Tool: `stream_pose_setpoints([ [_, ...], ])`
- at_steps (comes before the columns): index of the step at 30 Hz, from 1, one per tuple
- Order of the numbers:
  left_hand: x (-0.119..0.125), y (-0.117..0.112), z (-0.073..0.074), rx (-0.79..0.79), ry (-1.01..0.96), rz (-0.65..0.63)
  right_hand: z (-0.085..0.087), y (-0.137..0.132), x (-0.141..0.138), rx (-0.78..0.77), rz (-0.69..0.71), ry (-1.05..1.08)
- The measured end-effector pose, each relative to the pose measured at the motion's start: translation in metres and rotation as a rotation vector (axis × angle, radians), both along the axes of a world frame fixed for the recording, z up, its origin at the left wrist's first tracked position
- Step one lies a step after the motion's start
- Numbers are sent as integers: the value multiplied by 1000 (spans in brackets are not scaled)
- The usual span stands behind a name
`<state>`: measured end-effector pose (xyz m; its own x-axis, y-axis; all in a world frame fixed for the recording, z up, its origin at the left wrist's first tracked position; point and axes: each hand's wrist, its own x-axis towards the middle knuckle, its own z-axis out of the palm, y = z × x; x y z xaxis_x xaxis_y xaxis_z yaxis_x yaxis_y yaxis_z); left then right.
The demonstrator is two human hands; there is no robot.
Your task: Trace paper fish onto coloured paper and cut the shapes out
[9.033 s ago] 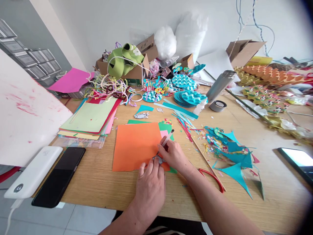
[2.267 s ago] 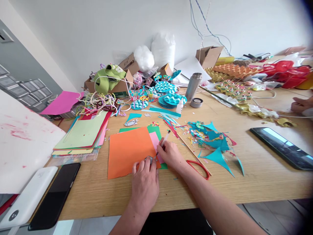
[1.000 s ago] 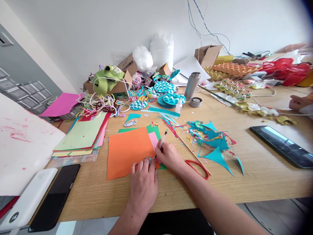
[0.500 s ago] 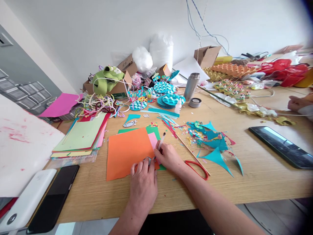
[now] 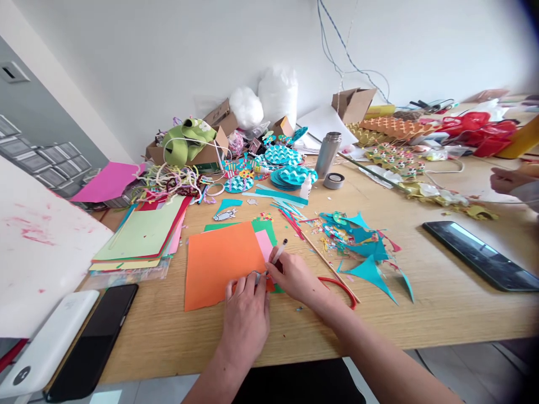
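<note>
Wood tabletop (image 5: pixel 177 342) holds the orange paper (image 5: pixel 221 255). At its near right, my flat left hand (image 5: pixel 246 317) partly covers a little grey shape (image 5: pixel 257 275); my right hand (image 5: pixel 293 275) grips a pen (image 5: pixel 279 252) beside it. Most orange looks bare, so plenty seems left.

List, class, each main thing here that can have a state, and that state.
Rectangular orange paper sheet: lying unfolded
Slim dark-ended white pen: slanted, tip down
Bare left hand: palm down, fingers over orange paper sheet
Bare right hand: gripping the pen
Silver metal flask: upright
Round grey lid: off, beside flask
Small white plastic bottle: upright
Black rectangular phone at left: screen dark
Black rectangular phone at right: face up, unclear whether lit
</note>
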<state>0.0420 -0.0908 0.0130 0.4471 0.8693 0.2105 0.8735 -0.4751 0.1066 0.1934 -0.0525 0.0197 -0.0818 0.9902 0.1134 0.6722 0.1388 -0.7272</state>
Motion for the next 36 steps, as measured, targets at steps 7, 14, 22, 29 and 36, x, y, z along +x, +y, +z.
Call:
stream_pose_setpoints([
  [7, -1, -2, -8, 10, -9, -10, -15, -4, -4, 20, -115, 120],
  [14, -1, -1, -6, -2, -12, -21, -19, -5, -4, 33, -122, 160],
  [22, -1, -2, -6, 4, -24, -22, -20, -5, -5, 44, -116, 166],
  [29, -1, -4, -5, 13, -28, -25, -22, -5, -4, 59, -120, 158],
  [36, 0, -3, -3, 25, -26, -19, -20, -6, -4, 49, -114, 162],
])
